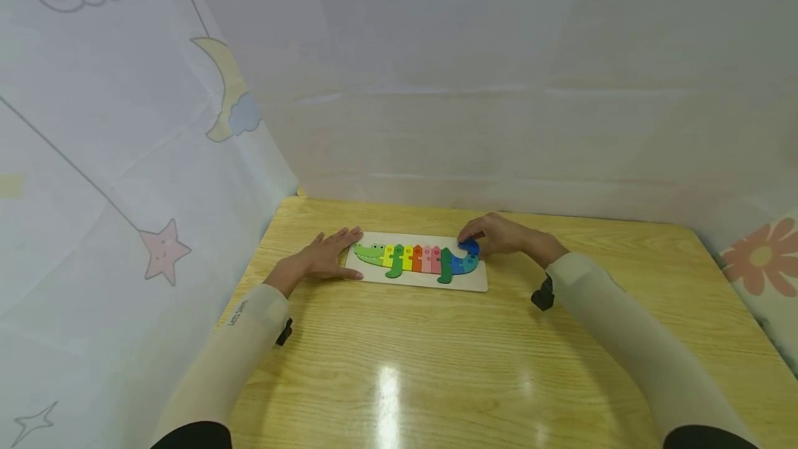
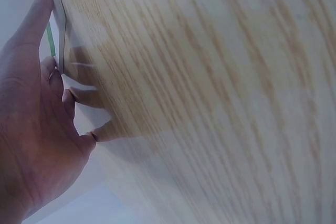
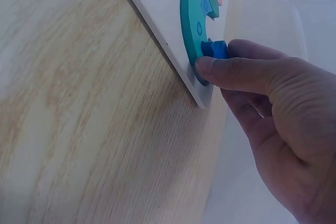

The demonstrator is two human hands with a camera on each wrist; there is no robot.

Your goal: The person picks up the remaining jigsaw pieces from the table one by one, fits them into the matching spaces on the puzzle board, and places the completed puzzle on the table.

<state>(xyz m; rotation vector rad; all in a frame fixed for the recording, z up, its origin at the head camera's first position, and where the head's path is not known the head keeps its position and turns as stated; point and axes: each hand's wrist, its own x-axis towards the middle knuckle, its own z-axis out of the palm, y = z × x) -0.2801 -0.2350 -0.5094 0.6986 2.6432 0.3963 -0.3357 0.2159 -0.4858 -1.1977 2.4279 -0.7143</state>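
A wooden crocodile puzzle lies on a pale board [image 1: 469,284], its green head [image 1: 369,255] to the left and colored body pieces in a row beside it. At the board's left end my left hand [image 1: 324,257] rests with spread, extended fingers; the thumb lies on the near edge in the left wrist view. Over the right end, my right hand [image 1: 501,234] pinches a dark blue puzzle piece [image 3: 218,49] between thumb and fingers. That piece sits tilted against the curved teal tail piece [image 3: 192,30], as the right wrist view shows.
The board lies toward the far side of a wood-grain table [image 1: 449,359]. Pale printed cloth walls [image 1: 436,123] rise behind the table and along its left and right sides.
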